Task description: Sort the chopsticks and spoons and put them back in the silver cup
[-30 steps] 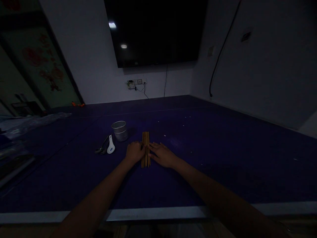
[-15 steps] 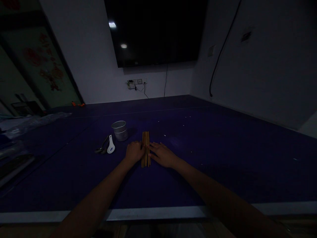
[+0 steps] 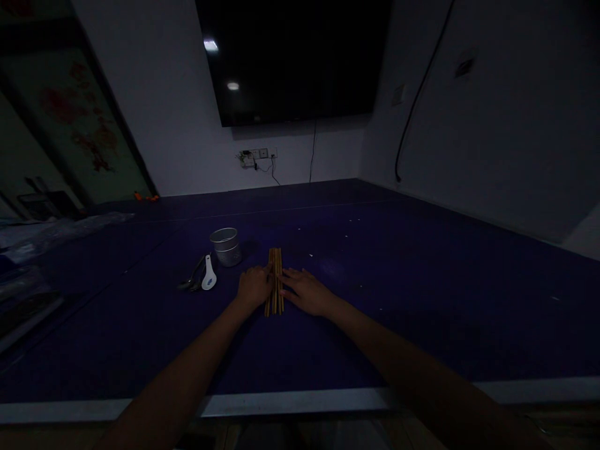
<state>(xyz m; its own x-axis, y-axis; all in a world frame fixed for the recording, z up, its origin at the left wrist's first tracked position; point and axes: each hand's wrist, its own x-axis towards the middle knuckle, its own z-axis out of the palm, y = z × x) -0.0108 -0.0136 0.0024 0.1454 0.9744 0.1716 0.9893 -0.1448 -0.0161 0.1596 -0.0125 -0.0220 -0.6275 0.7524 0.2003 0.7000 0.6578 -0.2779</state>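
Several wooden chopsticks [image 3: 276, 305] lie side by side on the purple tabletop [image 3: 328, 350], pointing away from me. My left hand [image 3: 255, 285] is at their left edge, its fingers bent and closed on the leftmost chopsticks. From the right, my right hand [image 3: 304, 292] rests with fingers stretched out and apart, the tips touching the row. A narrow gap shows at the near end between the left chopsticks and the others. To the left stand a silver metal cup [image 3: 227, 248] and, beside it, a white spoon [image 3: 209, 275] with a blue mark.
Dark metal cutlery [image 3: 191, 279] lies left of the white spoon. Crumpled clear plastic [image 3: 60, 232] and a dark flat object [image 3: 28, 315] are at the far left. Small white bits [image 3: 310, 255] dot the tabletop. A television [image 3: 300, 62] hangs on the wall behind.
The near ends of the leftmost chopsticks have shifted slightly left, opening a gap in the row. My right hand stays almost where it was.
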